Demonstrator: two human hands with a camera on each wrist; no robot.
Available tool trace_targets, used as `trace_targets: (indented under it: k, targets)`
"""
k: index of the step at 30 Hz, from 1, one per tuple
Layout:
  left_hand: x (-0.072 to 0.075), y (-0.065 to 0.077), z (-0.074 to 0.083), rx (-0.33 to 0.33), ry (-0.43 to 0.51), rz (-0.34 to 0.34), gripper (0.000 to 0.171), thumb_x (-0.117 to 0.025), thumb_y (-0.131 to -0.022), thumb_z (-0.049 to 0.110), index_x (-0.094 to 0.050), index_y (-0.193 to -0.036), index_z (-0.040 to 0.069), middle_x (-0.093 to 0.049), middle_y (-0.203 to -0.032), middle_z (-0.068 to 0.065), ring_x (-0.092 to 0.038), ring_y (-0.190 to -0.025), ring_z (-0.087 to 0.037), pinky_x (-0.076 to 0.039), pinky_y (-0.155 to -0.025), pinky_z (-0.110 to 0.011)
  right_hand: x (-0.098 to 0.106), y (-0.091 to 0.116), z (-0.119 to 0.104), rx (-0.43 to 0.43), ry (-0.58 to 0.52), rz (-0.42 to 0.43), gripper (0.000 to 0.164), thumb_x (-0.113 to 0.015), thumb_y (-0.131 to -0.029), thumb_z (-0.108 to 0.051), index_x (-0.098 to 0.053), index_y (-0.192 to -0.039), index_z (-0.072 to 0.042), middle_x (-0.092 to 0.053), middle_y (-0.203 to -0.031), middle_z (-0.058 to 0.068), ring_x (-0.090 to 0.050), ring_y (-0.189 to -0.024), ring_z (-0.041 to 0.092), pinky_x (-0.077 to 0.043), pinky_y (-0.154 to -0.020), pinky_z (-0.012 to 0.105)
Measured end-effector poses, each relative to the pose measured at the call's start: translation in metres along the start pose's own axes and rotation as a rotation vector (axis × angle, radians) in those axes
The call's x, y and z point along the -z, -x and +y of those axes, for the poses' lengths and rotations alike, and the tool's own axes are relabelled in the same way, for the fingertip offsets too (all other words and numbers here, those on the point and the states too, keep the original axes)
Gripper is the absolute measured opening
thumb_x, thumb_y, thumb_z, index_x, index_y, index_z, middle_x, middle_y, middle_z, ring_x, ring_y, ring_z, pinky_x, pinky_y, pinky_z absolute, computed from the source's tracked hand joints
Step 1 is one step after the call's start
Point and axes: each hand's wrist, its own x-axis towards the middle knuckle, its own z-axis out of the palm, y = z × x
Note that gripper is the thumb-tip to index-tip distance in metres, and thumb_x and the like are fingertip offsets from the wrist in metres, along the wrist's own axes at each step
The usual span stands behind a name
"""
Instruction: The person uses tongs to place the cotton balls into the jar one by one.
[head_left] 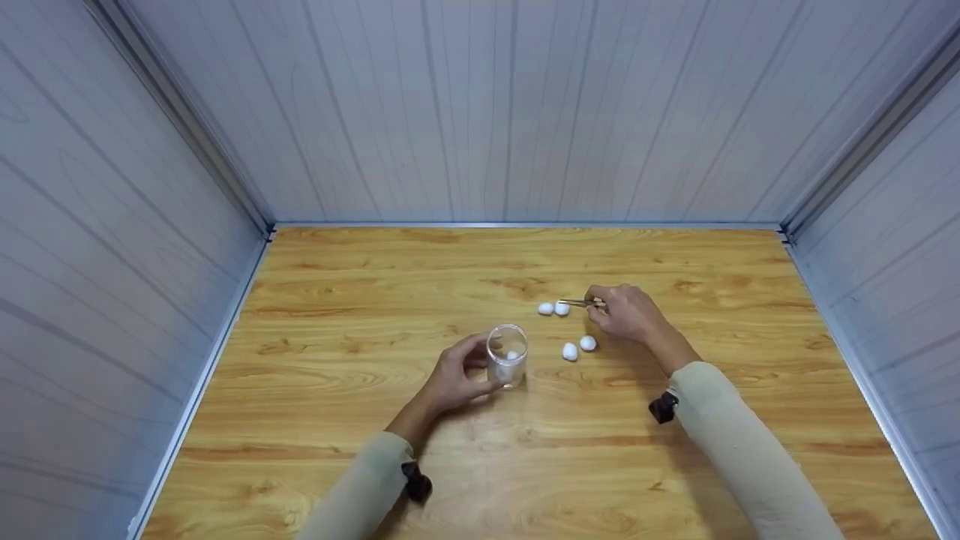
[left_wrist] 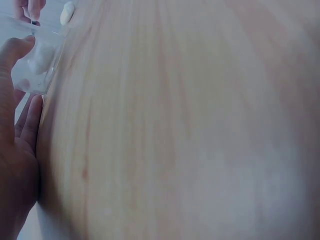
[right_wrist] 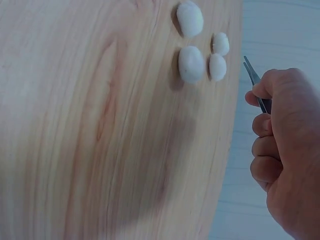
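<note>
The target cotton ball [head_left: 562, 310], as far as you can judge, lies on the tabletop [head_left: 360, 300] straight left of your right hand [head_left: 628, 313], beside a second ball [head_left: 545, 308] on its own left. It is too rounded to offer a clear long axis, so what counts is the line of the tweezers [head_left: 579, 303], which run sideways from your fingertips with their points toward it. From the head they overlap its far edge, but your right wrist view shows a gap. You pinch the tweezers between thumb and fingers, points slightly apart with nothing between them. Nearer you sit a third ball [head_left: 570, 352] and a fourth ball [head_left: 588, 343]. Your left hand [head_left: 457, 375], farther off, grips the upright clear cup [head_left: 523, 365], cotton inside [head_left: 512, 355].
</note>
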Motion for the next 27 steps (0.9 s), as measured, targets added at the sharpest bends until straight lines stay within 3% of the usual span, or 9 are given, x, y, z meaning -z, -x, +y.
trace_targets:
  k: [12, 16, 20, 27]
  targets:
    - [-0.0007, -0.0001, -0.0006, -0.003, 0.011, 0.005, 0.068, -0.096, -0.088, 0.011, -0.066, -0.149, -0.001, -0.077, -0.137, -0.022, -0.075, -0.127, -0.038, -0.069, -0.109, -0.041, -0.0053, 0.0015, 0.0022, -0.043, 0.003, -0.038, 0.016, -0.070, -0.106, -0.013, -0.079, -0.113, -0.002, -0.078, -0.082, 0.016, -0.042, -0.057, 0.013, -0.033, -0.055, 0.029]
    - [-0.0005, 0.0009, -0.0005, -0.020, -0.004, 0.003, 0.068, -0.095, -0.089, 0.012, -0.066, -0.149, -0.001, -0.076, -0.140, -0.022, -0.076, -0.128, -0.038, -0.069, -0.109, -0.041, -0.0072, 0.0021, -0.0006, -0.072, 0.005, -0.037, 0.018, -0.069, -0.106, -0.015, -0.079, -0.115, -0.004, -0.081, -0.090, 0.017, -0.052, -0.064, 0.019, -0.045, -0.060, 0.037]
    - [-0.0005, 0.0009, -0.0012, -0.034, 0.002, 0.002, 0.067, -0.095, -0.089, 0.009, -0.065, -0.148, -0.002, -0.076, -0.141, -0.023, -0.075, -0.128, -0.042, -0.069, -0.109, -0.045, -0.0094, 0.0036, -0.0035, -0.106, 0.005, -0.054, 0.022, -0.065, -0.107, -0.018, -0.080, -0.117, -0.007, -0.083, -0.101, 0.016, -0.066, -0.077, 0.026, -0.059, -0.074, 0.051]
    - [-0.0007, 0.0000, -0.0014, -0.042, 0.011, 0.001, 0.067, -0.095, -0.088, 0.007, -0.065, -0.148, -0.004, -0.076, -0.140, -0.026, -0.076, -0.127, -0.044, -0.069, -0.108, -0.049, -0.0100, 0.0050, -0.0063, -0.152, -0.021, -0.096, 0.025, -0.062, -0.108, -0.022, -0.079, -0.120, -0.007, -0.082, -0.105, 0.016, -0.064, -0.083, 0.025, -0.059, -0.079, 0.051]
